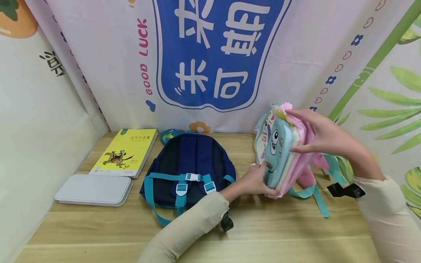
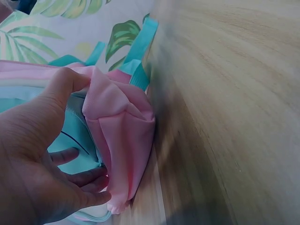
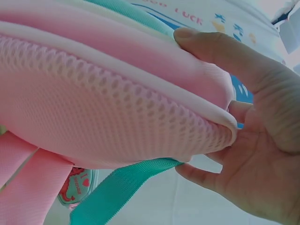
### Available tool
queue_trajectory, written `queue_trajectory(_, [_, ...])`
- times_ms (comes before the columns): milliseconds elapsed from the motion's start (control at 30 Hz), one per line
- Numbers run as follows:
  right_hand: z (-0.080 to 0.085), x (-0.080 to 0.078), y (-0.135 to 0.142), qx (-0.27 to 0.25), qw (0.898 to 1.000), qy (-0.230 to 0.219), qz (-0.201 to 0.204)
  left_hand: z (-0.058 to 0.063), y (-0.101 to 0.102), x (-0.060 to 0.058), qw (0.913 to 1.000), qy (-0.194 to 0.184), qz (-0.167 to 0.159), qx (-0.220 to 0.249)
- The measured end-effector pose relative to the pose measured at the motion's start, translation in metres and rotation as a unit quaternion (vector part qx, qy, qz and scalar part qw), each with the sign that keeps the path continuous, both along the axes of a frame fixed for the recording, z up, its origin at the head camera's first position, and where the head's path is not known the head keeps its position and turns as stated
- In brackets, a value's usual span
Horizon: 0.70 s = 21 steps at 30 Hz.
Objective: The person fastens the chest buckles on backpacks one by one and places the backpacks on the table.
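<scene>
A pink child's backpack (image 1: 304, 160) with a teal front pocket (image 1: 279, 153), printed with big eyes and a smile, stands tilted on the table at the right. At its lower front corner, my left hand (image 1: 254, 181) grips it; the left wrist view shows the thumb on the pink fabric and the fingers spread over the front. My right hand (image 1: 317, 133) holds the upper part, thumb on one face and fingers round the edge in the right wrist view. Teal straps (image 1: 320, 201) trail behind the bag. Its mesh back panel (image 3: 103, 103) faces the right wrist camera.
Left of the pink bag lies a navy backpack (image 1: 204, 157) with teal straps and white buckles. A yellow book (image 1: 126, 151) and a white flat case (image 1: 93, 189) are at the table's left. Printed cloth (image 1: 121, 73) hangs behind the wooden table (image 1: 98, 233).
</scene>
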State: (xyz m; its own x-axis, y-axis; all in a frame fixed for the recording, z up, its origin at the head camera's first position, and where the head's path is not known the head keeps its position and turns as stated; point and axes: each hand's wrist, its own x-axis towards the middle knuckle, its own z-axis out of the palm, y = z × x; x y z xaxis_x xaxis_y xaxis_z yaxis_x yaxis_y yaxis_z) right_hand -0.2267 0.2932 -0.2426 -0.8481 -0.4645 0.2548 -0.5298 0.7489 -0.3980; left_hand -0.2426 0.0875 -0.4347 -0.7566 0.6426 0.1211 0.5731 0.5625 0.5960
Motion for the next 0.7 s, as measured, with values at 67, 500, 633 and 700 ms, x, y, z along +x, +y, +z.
queue_trajectory(67, [0.001,-0.002,-0.006,0.003,1.000,-0.003,0.009,-0.001,-0.001,0.000,0.9999,-0.009,0.001,0.007])
queue_trajectory(500, [0.002,-0.009,-0.032,0.013,0.999,-0.015,0.034,0.015,-0.030,-0.005,0.9979,-0.057,-0.029,0.013])
queue_trajectory(633, [0.002,-0.008,-0.038,0.014,0.999,-0.028,0.038,0.028,-0.045,-0.010,0.9918,-0.091,-0.065,0.062])
queue_trajectory(700, [0.002,-0.008,-0.041,0.015,0.998,-0.031,0.043,0.037,-0.053,-0.012,0.9871,-0.110,-0.074,0.090])
